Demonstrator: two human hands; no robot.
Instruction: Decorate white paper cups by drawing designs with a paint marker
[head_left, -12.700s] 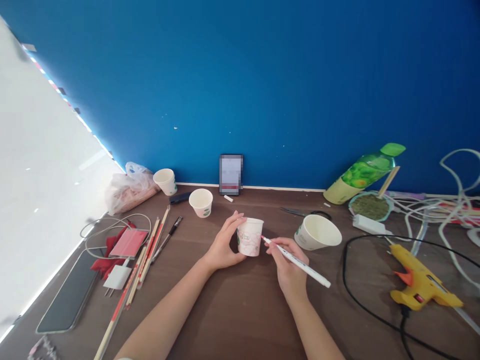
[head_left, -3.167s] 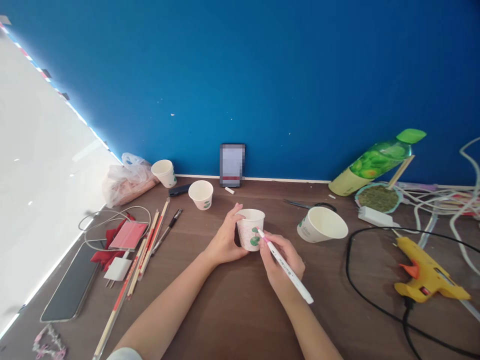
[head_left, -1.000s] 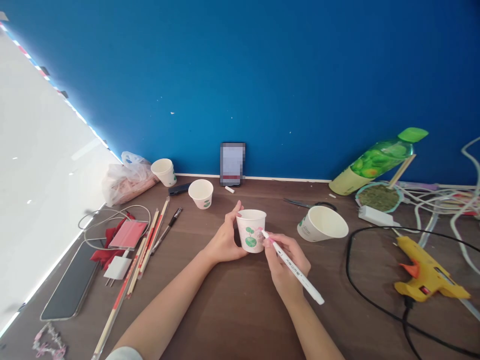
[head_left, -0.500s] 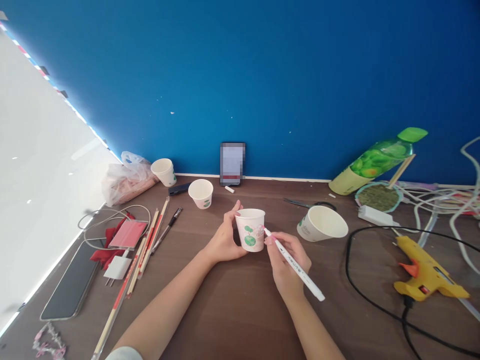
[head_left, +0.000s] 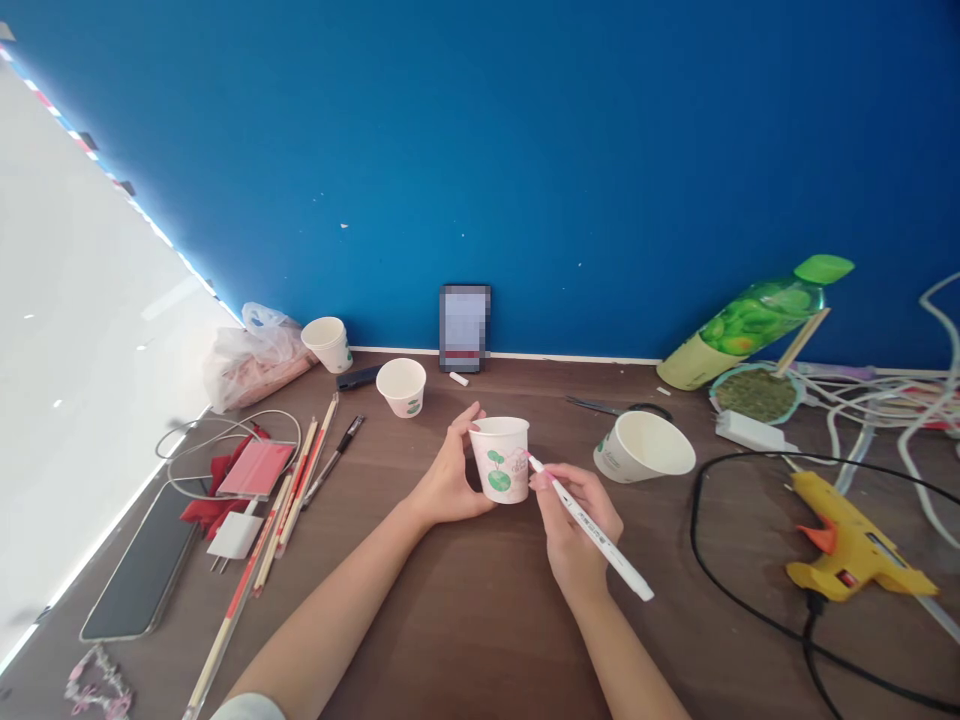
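Note:
A white paper cup (head_left: 501,462) with green leaf prints stands upright at the middle of the table. My left hand (head_left: 452,475) is closed around its left side, thumb near the base and fingers behind the rim. In my right hand (head_left: 576,520) is a white marker (head_left: 600,535), pinched close to its pink tip. The tip meets the cup's right side, where thin pink lines show beside the print. A small white marker cap (head_left: 459,379) lies behind the cup. To the right, another paper cup (head_left: 645,447) leans with its mouth towards me.
Two more paper cups (head_left: 401,387) stand at the back left. A phone (head_left: 465,328) leans on the blue wall. Wooden sticks (head_left: 296,480), a pen (head_left: 334,460) and a charger (head_left: 235,532) lie left; scissors (head_left: 619,408), a bottle (head_left: 750,325) and a yellow glue gun (head_left: 855,540) with a looping cord lie right.
The marker's back end has swung slightly to the right while its tip stays at the cup's right side. My left hand and the cup have hardly moved.

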